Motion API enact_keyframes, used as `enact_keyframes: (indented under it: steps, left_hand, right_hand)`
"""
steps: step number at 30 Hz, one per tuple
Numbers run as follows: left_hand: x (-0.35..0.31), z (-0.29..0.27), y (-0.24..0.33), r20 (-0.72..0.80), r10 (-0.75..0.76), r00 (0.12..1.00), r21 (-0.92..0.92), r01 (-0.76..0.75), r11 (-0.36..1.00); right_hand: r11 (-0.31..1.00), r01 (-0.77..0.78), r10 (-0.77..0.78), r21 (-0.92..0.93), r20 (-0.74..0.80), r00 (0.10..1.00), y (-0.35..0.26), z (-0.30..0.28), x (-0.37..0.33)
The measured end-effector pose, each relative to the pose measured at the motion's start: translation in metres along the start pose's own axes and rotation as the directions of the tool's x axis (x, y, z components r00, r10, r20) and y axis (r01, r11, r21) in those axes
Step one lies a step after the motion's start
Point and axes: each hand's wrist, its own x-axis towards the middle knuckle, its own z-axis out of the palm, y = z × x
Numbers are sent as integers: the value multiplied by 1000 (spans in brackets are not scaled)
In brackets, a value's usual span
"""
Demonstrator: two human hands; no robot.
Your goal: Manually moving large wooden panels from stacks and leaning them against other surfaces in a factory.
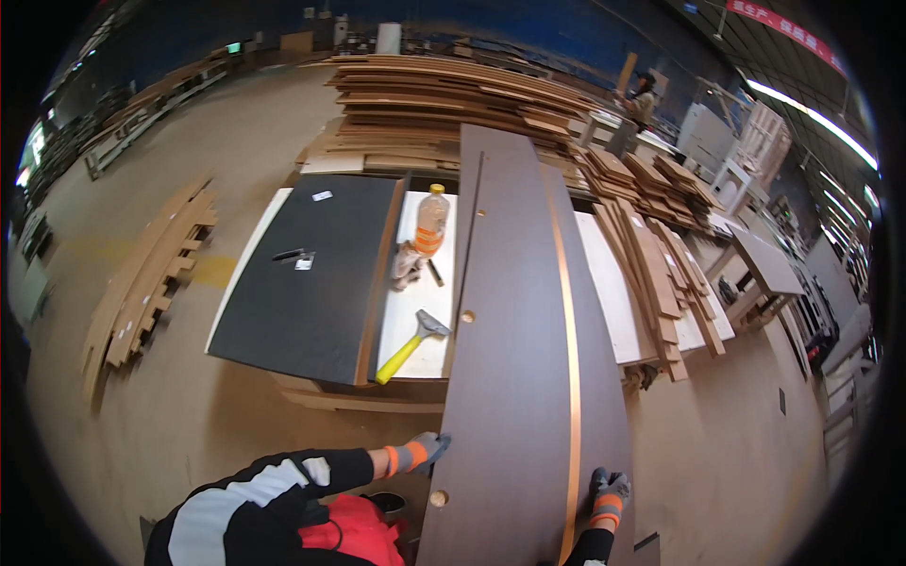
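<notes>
A long dark grey-brown panel [514, 377] with a pale wood-coloured stripe [570, 349] and several round holes runs away from me across a work table. At its near left edge, my left hand [429, 451], in a grey and orange glove, is closed on the board, its fingertips partly hidden. My right hand [611, 491], gloved the same way, rests at the near right edge with bent fingers gripping there. Left of the panel, a scraper [404, 351] with a yellow-green handle lies on the white tabletop [408, 300].
A black board [300, 274] covers the table's left part. Beside it stand a yellow-capped bottle [431, 224] and a crumpled cloth [408, 265]. Stacked boards [453, 99] rise behind. Wood strips [653, 269] lie to the right, more strips [151, 283] at left. A person [640, 102] is far back right.
</notes>
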Motion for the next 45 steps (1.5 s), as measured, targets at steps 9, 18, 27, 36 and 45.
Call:
enact_keyframes:
  steps: [9, 18, 27, 36, 45]
  left_hand:
    - [-72, 15, -42, 277, -37, 960, 70, 19, 997]
    - [-108, -18, 13, 866, -86, 493, -307, 659, 687]
    - [-88, -7, 48, 459, -93, 884, -453, 323, 831]
    - [-134, -22, 34, 612, -140, 778, -418, 469, 778]
    - [-144, -43, 12, 818, -43, 573, -395, 615, 683]
  right_hand:
    - [999, -32, 32, 40, 9, 999, 73, -26, -61]
    - [987, -141, 139, 82, 37, 990, 115, -42, -116]
    - [988, -155, 155, 19, -7, 988, 112, -49, -121]
    - [997, -60, 60, 47, 1, 998, 119, -71, -190]
    - [973, -223, 220, 52, 58, 974, 117, -61, -245]
